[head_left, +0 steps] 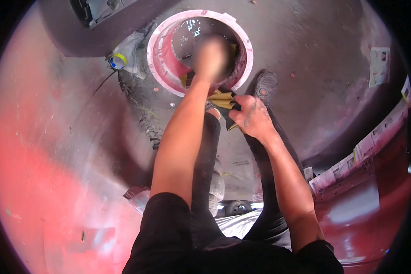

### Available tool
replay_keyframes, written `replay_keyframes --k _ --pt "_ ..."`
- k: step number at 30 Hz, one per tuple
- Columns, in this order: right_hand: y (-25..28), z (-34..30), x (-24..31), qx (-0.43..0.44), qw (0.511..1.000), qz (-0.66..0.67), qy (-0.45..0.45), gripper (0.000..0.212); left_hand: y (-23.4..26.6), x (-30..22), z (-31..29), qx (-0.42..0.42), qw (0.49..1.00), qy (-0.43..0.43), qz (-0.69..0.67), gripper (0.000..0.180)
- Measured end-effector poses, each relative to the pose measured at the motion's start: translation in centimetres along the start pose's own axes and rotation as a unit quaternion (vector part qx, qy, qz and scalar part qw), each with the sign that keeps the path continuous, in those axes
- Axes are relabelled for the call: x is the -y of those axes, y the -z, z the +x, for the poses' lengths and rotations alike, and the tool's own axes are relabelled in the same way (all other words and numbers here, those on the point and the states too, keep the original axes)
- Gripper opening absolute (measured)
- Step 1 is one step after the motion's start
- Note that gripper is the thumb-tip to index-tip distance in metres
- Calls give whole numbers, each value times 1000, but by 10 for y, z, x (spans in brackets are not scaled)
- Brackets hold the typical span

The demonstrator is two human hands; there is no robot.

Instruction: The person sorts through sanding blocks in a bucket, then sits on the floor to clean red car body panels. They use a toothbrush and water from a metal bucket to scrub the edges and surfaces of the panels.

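A round bucket (156, 68) with a pink, paint-smeared rim stands on the floor in front of me, with dark liquid inside that reflects light. My left hand (211, 57) reaches down into its opening; a blur covers the hand, so its fingers cannot be made out. Yellow-brown and dark pieces show beside it inside the bucket. Just outside the near rim, my right hand (252, 114) is closed on a folded sheet of sandpaper (222, 100), tan on one face and dark on the other. Its fingertips are partly hidden behind the sheet.
A blue and yellow tape roll (118, 61) lies left of the bucket by crumpled clear plastic (133, 48). At the upper left is a large grey panel (109, 23). Newspaper strips (367, 146) edge a red panel (351, 201) on the right. My shoe (266, 84) stands close to the bucket.
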State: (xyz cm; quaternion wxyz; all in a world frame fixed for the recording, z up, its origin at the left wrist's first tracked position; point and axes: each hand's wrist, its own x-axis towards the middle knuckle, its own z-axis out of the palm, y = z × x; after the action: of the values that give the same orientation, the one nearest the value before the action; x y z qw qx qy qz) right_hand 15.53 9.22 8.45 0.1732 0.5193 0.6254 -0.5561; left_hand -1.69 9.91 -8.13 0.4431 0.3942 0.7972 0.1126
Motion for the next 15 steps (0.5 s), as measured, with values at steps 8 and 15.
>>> replay_keyframes --k 8,15 --pt "8 6 14 -116 990 72 -41 31 74 38 -67 -109 843 117 -514 27" --pt "4 17 3 -181 972 142 -38 37 92 15 -103 -100 980 -91 -144 39"
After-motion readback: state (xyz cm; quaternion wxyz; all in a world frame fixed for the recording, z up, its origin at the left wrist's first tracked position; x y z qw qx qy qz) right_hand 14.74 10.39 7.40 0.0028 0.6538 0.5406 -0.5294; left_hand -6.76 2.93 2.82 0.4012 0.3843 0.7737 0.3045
